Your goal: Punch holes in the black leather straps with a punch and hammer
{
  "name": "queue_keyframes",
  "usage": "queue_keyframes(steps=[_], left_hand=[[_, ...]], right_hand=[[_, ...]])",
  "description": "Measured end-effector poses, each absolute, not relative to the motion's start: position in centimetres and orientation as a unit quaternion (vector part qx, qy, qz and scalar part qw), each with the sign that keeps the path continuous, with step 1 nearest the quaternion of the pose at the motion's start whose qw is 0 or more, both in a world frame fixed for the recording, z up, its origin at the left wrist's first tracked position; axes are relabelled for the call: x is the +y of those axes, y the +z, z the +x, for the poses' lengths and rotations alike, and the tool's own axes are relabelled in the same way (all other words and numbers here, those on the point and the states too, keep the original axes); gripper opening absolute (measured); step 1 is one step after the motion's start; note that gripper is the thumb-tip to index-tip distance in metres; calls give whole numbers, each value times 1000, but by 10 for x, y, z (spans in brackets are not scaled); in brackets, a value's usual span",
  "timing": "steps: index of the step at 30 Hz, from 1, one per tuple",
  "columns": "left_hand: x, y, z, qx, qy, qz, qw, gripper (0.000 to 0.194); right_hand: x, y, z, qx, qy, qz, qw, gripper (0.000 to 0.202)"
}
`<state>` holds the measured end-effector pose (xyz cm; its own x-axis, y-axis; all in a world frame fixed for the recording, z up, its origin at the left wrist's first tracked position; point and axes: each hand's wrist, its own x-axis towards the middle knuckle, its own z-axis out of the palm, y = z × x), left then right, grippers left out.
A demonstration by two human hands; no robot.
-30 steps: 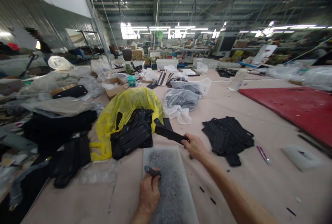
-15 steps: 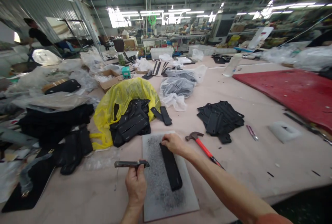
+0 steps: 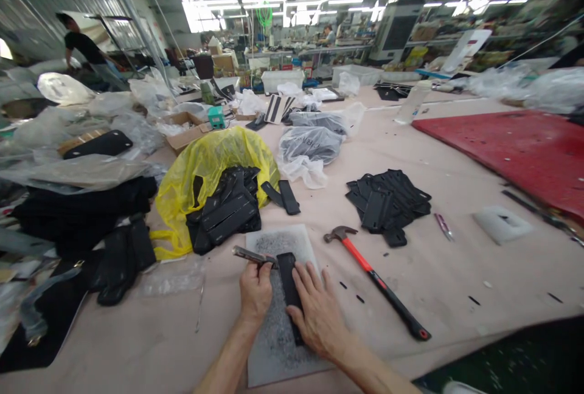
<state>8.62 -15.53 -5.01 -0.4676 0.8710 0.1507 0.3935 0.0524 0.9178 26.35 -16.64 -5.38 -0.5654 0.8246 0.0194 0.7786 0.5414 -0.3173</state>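
A black strip lies lengthwise on a speckled white board. My right hand rests on the strip's right side with its fingers spread. Just left of the strip, my left hand grips a dark metal tool between thumb and fingers; the tool's right end is close to the strip's upper part. To the right of the board lies a hammer with a red and black handle.
A yellow bag holding black pieces lies beyond the board, left. Further right are a pile of black pieces, a small pink tool, a white block and a red sheet. A person is at the far left.
My right hand has moved down from the strip's top end and now lies flat on it. My left hand has brought the metal tool up and right, close to the strip.
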Motion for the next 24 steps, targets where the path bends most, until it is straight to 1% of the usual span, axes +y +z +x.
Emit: queue_keyframes(steps=[5,10,14,19,24], left_hand=[[-135,-52,90,661,486,512,255,25],[-132,-56,91,654,457,549,250,24],[-131,-57,90,659,442,558,246,24],[-130,-58,90,656,418,578,247,26],[-132,-59,89,654,415,580,253,26]], right_hand=[[-182,-65,246,-850,140,-499,96,70],[-186,-72,233,-820,151,-541,114,70],[-193,-77,219,-800,153,-563,139,75],[-191,-64,226,-808,189,-544,127,80],[-177,-48,263,-858,235,-443,111,84]])
